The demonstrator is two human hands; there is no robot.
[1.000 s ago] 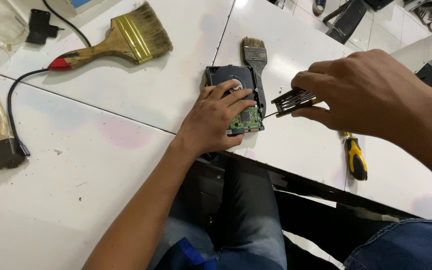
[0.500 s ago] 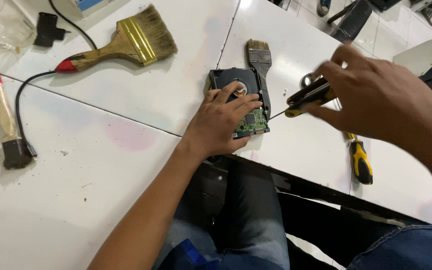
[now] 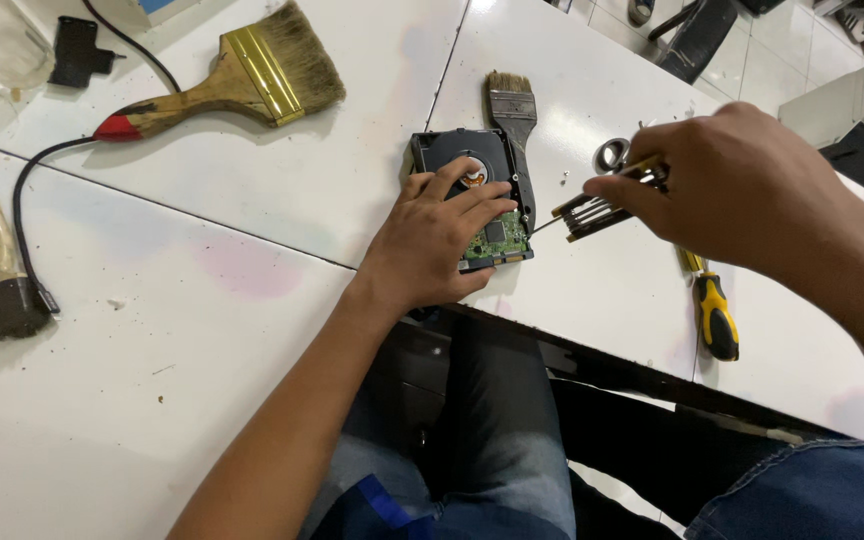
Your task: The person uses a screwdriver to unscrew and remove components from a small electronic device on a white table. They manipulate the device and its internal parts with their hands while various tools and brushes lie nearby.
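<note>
Two hands work: left hand (image 3: 437,240) fingers flat on the hard drive (image 3: 472,200), right hand (image 3: 742,185) fingers gripping a screwdriver (image 3: 597,208).

Both forearms are bare down to the left hand (image 3: 432,240) and the right hand (image 3: 742,185), with no sleeves, rings or watch showing, while the legs wear dark grey-blue trousers and a fold of brighter blue cloth shows at the lower edge.
</note>
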